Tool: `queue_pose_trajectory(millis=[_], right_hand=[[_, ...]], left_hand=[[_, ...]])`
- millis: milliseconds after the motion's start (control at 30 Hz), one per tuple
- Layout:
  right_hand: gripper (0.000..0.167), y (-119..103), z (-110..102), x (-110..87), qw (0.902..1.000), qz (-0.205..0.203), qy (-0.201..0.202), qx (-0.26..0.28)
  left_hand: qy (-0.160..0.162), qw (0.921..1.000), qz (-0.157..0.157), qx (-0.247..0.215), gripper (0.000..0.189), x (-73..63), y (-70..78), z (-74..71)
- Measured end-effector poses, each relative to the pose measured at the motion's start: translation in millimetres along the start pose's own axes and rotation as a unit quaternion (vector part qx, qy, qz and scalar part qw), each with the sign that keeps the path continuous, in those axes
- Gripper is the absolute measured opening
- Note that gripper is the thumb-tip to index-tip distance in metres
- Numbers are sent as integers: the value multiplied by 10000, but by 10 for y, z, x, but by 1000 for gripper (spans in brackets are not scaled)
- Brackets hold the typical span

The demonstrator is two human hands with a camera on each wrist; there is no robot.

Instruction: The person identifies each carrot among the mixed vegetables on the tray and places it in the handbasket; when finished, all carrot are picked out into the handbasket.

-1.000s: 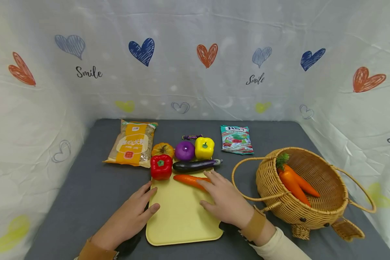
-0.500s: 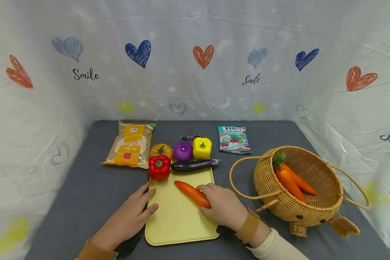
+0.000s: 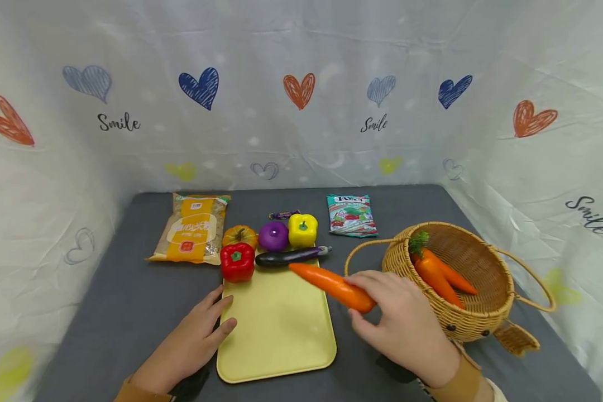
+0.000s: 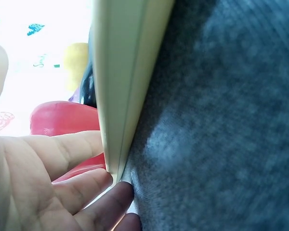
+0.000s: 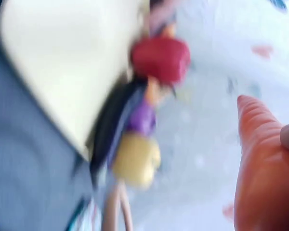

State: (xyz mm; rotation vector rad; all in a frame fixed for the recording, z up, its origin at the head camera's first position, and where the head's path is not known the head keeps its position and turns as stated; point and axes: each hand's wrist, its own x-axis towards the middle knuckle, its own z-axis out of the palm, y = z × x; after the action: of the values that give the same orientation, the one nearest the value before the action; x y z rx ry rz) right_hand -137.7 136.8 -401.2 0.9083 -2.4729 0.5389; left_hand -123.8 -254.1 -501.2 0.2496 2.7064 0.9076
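My right hand grips an orange carrot by its thick end, raised, between the yellow tray and the wicker basket. The carrot's pointed tip aims to the upper left in the head view; in the right wrist view the carrot shows at the right edge. My left hand lies against the tray's left side, its fingers extended along the rim. Across the tray's far end lie a red bell pepper and a dark eggplant.
Behind them sit a small pumpkin, a purple onion and a yellow bell pepper. Further out are a grain bag, a wrapped candy and a teal candy bag. Two carrots rest inside the basket, whose handle loops leftward.
The right hand took hold of the carrot on the tray, lifted it and carried it right toward the basket. My left hand stays at the tray's edge. The head view has turned slightly right.
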Motion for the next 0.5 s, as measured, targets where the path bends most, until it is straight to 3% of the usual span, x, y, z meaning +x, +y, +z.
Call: queue_pose_trajectory(millis=[200,400,500], right_hand=[[48,423,-346,-116,9962,355,693,-399],[47,801,-544,-267,9804,1315,1133,-936],[45,909,-545,-323,9697,1832,1094,-1189]], left_hand=[[40,10000,-6,-35,79,-49,-45,-31],[76,9999,-3,-91,77,-69,-107,-51],[103,9998,-22,-140,77,-72,-149,-49]])
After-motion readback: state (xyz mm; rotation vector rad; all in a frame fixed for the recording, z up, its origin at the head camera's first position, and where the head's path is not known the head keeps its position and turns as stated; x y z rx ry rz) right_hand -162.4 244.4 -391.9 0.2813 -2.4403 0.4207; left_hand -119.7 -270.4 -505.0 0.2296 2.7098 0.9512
